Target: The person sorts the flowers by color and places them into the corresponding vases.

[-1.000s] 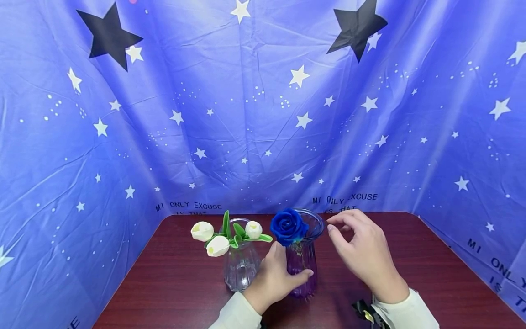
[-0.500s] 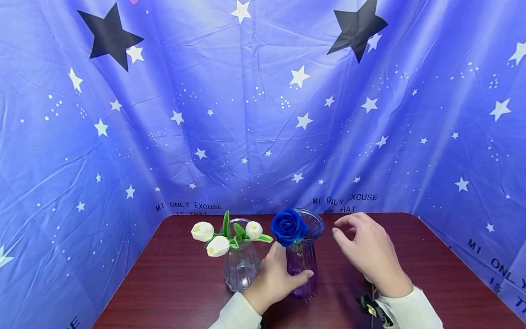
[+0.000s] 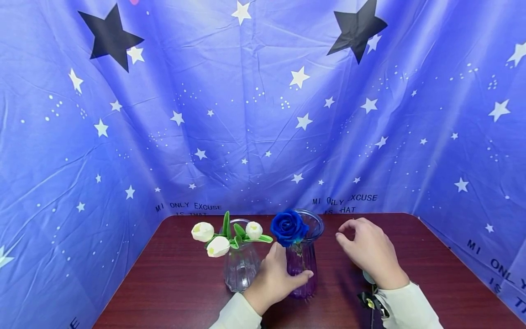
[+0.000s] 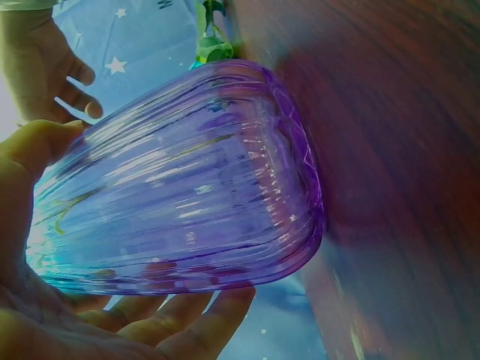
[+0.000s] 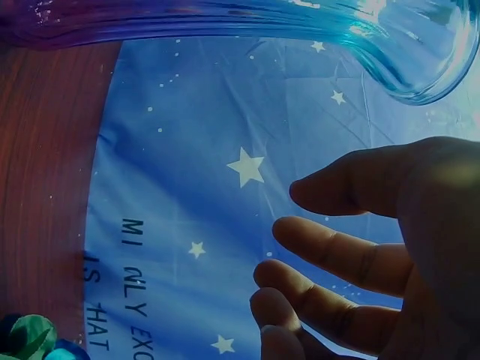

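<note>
My left hand (image 3: 273,278) holds a ribbed glass vase (image 3: 307,262), its thumb and fingers round the sides. In the left wrist view the vase (image 4: 195,180) looks purple at the base and turquoise toward the mouth. A blue rose (image 3: 289,227) stands in it, leaning left over the rim. To the right of the vase, my right hand (image 3: 370,251) hovers apart from it with loosely bent fingers. In the right wrist view, nothing lies between the thumb and fingers of that hand (image 5: 360,247).
Left of my left hand stands a clear glass vase (image 3: 238,269) holding white tulips (image 3: 218,246) with green leaves. Beneath my right wrist lies a stem with dark leaves (image 3: 370,301), partly hidden by the sleeve. A starry blue cloth (image 3: 246,114) hangs round the brown table (image 3: 164,283).
My right hand has drawn away from the vase, rightward and a little lower. More of the stem under its wrist shows. The left hand and both vases have kept their places.
</note>
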Tool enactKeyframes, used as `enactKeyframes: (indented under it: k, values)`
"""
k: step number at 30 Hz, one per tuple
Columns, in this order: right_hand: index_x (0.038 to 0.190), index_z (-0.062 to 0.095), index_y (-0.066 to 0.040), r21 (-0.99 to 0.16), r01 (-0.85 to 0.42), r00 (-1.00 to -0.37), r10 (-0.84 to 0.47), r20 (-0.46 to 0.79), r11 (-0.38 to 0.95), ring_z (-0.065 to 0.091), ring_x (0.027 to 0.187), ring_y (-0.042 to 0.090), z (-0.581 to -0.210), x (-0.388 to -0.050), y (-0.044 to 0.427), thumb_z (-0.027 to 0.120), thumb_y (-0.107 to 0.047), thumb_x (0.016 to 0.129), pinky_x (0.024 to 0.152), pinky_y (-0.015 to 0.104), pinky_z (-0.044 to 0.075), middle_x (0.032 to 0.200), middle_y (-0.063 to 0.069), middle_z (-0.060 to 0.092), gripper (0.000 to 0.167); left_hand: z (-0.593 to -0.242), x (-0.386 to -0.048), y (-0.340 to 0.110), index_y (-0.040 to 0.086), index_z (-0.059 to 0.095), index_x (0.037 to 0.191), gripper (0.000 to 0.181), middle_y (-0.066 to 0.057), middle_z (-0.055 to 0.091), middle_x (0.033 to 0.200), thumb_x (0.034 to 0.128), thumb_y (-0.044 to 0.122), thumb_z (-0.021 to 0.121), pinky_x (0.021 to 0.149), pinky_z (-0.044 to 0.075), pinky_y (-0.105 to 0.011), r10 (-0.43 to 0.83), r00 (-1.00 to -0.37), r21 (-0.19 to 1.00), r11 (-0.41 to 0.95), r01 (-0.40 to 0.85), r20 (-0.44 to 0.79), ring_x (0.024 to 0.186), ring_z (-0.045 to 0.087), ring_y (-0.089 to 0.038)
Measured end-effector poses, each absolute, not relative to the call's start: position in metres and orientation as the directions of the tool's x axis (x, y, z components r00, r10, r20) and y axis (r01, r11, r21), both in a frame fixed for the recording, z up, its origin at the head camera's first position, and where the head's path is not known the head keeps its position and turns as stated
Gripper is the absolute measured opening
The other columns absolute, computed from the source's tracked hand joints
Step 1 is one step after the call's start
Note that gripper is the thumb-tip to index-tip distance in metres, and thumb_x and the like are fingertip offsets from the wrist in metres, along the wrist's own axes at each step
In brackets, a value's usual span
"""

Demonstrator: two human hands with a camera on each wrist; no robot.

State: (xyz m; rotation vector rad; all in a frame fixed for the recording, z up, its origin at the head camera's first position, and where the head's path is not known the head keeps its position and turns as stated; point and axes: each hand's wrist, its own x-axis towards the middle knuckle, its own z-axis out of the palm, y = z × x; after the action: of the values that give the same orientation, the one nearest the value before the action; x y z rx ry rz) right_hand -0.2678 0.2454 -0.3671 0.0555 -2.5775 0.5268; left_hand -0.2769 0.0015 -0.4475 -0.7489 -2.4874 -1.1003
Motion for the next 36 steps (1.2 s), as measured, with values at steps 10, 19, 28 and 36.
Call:
enactKeyframes:
  k: [10, 19, 28, 36]
  values:
    - [0.091, 0.076, -0.021, -0.358, -0.102, -0.892, 0.074, 0.447, 0.928, 0.066, 0.085, 0.027, -0.376, -0.275, 0.253, 0.072, -0.03, 0.085, 0.066, 0.048, 0.05, 0.1, 0.007, 0.073, 0.011, -0.448, -0.277, 0.002, 0.011, 0.039, 0.151, 0.092, -0.003, 0.06, 0.123, 0.0826, 0.054, 0.082, 0.098, 0.056, -0.036, 0.336, -0.813, 0.586, 0.567, 0.578, 0.476, 0.115, 0.065, -0.018]
    - [0.093, 0.077, -0.018, -0.372, -0.045, -0.931, 0.096, 0.352, 0.927, 0.067, 0.083, 0.03, -0.383, -0.28, 0.264, 0.072, -0.032, 0.085, 0.062, 0.049, 0.049, 0.097, 0.009, 0.074, 0.017, -0.448, -0.277, 0.001, 0.011, 0.037, 0.154, 0.094, -0.004, 0.059, 0.125, 0.0834, 0.056, 0.081, 0.098, 0.056, -0.038, 0.34, -0.807, 0.581, 0.566, 0.585, 0.482, 0.117, 0.064, -0.018]
    - [0.091, 0.075, -0.022, -0.387, 0.066, -0.961, 0.163, 0.223, 0.92, 0.066, 0.079, 0.025, -0.385, -0.284, 0.277, 0.071, -0.034, 0.084, 0.059, 0.045, 0.047, 0.092, 0.002, 0.073, 0.014, -0.449, -0.277, 0.001, 0.011, 0.035, 0.155, 0.096, -0.004, 0.058, 0.127, 0.0835, 0.054, 0.082, 0.099, 0.056, -0.037, 0.343, -0.79, 0.564, 0.56, 0.607, 0.509, 0.118, 0.064, -0.018]
    - [0.091, 0.075, -0.022, -0.396, 0.102, -0.969, 0.181, 0.169, 0.912, 0.066, 0.081, 0.024, -0.388, -0.286, 0.286, 0.071, -0.035, 0.085, 0.057, 0.044, 0.046, 0.096, 0.002, 0.073, 0.014, -0.449, -0.277, 0.001, 0.011, 0.033, 0.156, 0.098, -0.005, 0.057, 0.13, 0.0832, 0.054, 0.082, 0.101, 0.055, -0.038, 0.346, -0.798, 0.574, 0.56, 0.598, 0.494, 0.121, 0.063, -0.019]
